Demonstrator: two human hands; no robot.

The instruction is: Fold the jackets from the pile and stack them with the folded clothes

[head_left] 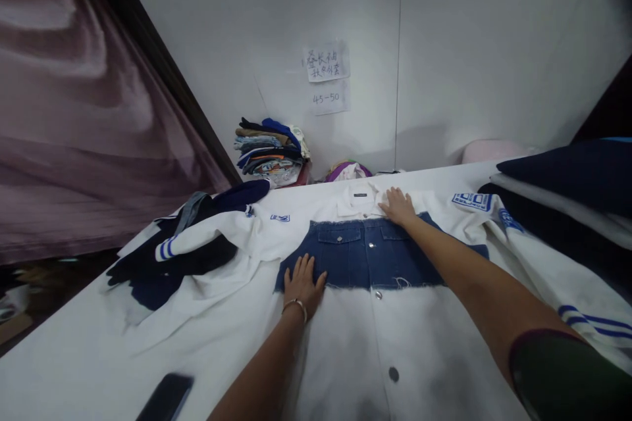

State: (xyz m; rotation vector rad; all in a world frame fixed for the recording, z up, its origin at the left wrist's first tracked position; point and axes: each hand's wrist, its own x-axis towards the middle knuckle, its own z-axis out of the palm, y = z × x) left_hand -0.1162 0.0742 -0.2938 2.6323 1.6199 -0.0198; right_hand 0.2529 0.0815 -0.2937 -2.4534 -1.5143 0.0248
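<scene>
A white jacket with a blue denim yoke (pixel 365 255) lies spread face up on the white table (pixel 459 179), its collar (pixel 358 200) towards the far side. My left hand (pixel 303 284) rests flat on the denim near the frayed lower edge, fingers apart, with a thin bracelet on the wrist. My right hand (pixel 397 206) presses flat near the collar, on the far edge of the denim. The jacket's left sleeve (pixel 197 240), with blue cuff stripes, folds across a dark garment (pixel 170 270). Its right sleeve (pixel 587 316) runs off to the right.
A black phone (pixel 165 398) lies near the table's front edge. Folded dark garments (pixel 557 177) are stacked at the right. Behind the table stand a pile of folded clothes (pixel 269 152) and handwritten paper notes (pixel 326 60) on the white wall. A mauve curtain (pixel 74 99) hangs left.
</scene>
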